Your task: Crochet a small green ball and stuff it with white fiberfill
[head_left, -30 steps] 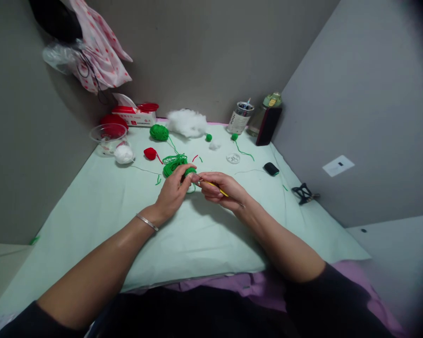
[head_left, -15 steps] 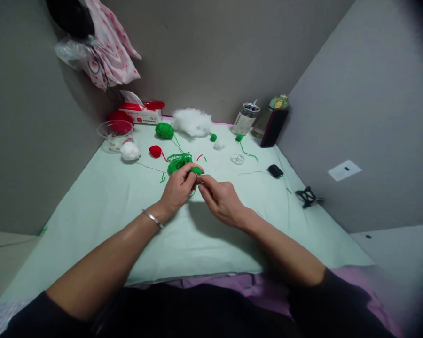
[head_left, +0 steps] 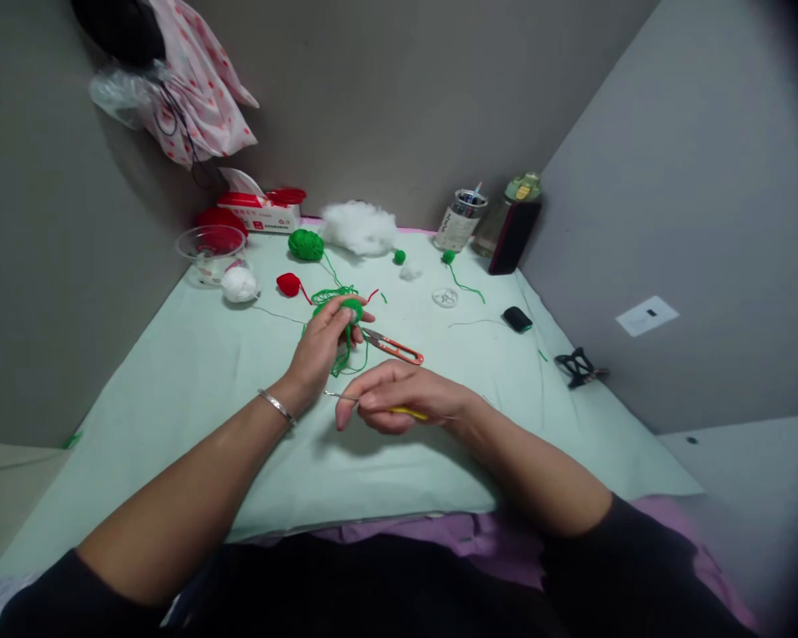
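Observation:
My left hand [head_left: 316, 346] is closed on a small green crocheted piece [head_left: 353, 308], its thumb across the piece and some fingers curled behind it. Loose green yarn [head_left: 344, 361] hangs below and lies in loops around these fingers. Nearer to me and apart from the piece, my right hand [head_left: 402, 392] grips a crochet hook [head_left: 410, 413] with a yellow handle, its metal tip pointing left. Between the hands and slightly beyond, orange thread snips [head_left: 399, 347] lie on the table, blades toward the left fingers.
Behind are a green yarn ball [head_left: 306, 245], white stuffing [head_left: 359, 229], a red ball [head_left: 288, 283] and small green balls [head_left: 400, 257]. A clear tub [head_left: 211, 252] and white yarn [head_left: 240, 285] stand left. A can [head_left: 461, 221], bottle [head_left: 524, 188] and phone [head_left: 515, 239] stand back right.
My right hand has drawn away from the green piece toward me, with the crochet hook in it. The orange snips, hidden before, now show. My left hand has shifted slightly left and up.

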The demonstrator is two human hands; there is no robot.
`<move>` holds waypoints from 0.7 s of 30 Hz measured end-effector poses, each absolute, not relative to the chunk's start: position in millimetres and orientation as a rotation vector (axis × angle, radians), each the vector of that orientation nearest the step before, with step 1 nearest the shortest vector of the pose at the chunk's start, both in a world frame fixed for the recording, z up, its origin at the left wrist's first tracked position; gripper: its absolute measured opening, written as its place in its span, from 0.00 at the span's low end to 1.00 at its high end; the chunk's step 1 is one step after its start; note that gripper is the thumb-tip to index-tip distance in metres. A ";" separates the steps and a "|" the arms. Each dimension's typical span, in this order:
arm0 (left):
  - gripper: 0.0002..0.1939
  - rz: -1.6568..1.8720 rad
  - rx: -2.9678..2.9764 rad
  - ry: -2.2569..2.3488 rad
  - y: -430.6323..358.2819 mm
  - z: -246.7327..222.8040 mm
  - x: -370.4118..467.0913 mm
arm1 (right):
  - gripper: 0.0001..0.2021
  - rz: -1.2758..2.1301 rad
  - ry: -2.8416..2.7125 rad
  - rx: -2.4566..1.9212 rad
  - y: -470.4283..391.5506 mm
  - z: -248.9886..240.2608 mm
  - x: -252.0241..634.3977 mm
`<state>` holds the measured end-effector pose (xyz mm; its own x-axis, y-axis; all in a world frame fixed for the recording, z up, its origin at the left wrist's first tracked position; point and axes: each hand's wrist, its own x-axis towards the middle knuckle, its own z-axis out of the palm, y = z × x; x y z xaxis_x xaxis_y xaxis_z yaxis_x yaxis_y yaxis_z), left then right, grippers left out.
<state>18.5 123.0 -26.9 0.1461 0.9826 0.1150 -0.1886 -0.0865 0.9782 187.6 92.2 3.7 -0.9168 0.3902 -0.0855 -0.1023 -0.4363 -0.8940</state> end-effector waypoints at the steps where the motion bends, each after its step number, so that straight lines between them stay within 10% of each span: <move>1: 0.12 1.239 1.191 0.891 123.1 -26.6 18.2 | 0.12 2.314 -1.482 -0.450 91.9 3.8 186.8; 7: 0.11 1.222 1.113 0.794 117.3 -24.2 23.1 | 0.09 1.764 -1.252 -0.801 107.1 5.0 191.7; 21: 0.12 1.239 1.155 0.790 117.1 -29.9 23.0 | 0.09 1.899 -1.209 -0.871 110.5 3.5 193.4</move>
<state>23.0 117.1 -29.9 0.2002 0.9716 0.1261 -0.2953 -0.0628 0.9533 193.4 110.5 3.5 -0.5193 0.8390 -0.1626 -0.2077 -0.3085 -0.9283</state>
